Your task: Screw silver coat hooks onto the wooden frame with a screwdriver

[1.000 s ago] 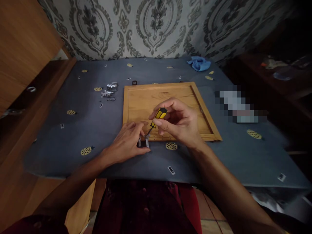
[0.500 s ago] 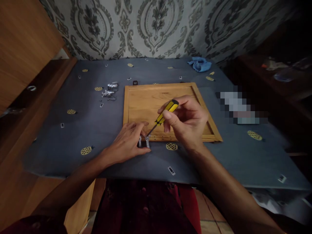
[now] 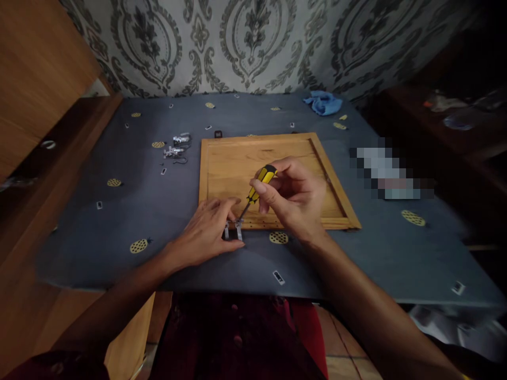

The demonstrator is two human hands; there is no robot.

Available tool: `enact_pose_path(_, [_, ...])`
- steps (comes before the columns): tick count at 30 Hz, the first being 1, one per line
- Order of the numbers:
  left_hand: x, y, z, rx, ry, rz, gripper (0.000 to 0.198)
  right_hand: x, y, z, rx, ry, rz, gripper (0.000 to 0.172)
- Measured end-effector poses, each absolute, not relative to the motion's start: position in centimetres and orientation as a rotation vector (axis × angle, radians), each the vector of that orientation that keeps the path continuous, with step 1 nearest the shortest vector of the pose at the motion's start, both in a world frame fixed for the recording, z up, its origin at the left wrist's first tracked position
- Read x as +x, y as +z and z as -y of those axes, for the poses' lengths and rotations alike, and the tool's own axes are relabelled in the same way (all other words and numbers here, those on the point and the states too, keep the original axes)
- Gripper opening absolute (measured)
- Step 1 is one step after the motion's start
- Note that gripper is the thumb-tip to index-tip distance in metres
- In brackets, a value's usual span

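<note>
A framed wooden panel (image 3: 253, 174) lies flat on the cloth-covered table. At its near left edge sits a metal hinge (image 3: 239, 230), partly hidden by my fingers. My left hand (image 3: 206, 229) steadies it, thumb at the near side and fingers over the panel's edge. A yellow and black screwdriver (image 3: 257, 189) is gripped in my right hand (image 3: 297, 198), tilted so its shaft runs down left to the hinge. Whether the tip sits in a screw is too small to tell. Small dark holes show along the near rail, right of the hinge.
Two more metal hinges (image 3: 175, 152) lie left of the panel. A blue cloth (image 3: 324, 103) is crumpled at the far right of the table. Beyond the panel's far left corner is a small dark object (image 3: 218, 134). A blurred-out item (image 3: 386, 171) lies at the right.
My right hand and the screwdriver handle have shifted slightly left and down, with the grip turned a little. The left hand keeps its place at the hinge.
</note>
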State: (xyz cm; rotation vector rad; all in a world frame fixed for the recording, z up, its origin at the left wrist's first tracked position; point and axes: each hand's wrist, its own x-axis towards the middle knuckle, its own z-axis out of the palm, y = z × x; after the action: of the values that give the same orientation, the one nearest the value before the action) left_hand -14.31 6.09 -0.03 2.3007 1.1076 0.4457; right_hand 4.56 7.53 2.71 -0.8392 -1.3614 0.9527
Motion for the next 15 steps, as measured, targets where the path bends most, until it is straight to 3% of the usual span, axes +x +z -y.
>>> enact_pose_path(15, [-14.22, 0.22, -5.92, 2.297, 0.455, -1.132, 0.063, 5.26, 3.16, -7.64, -0.766, 1.107, 1.502, 0.022])
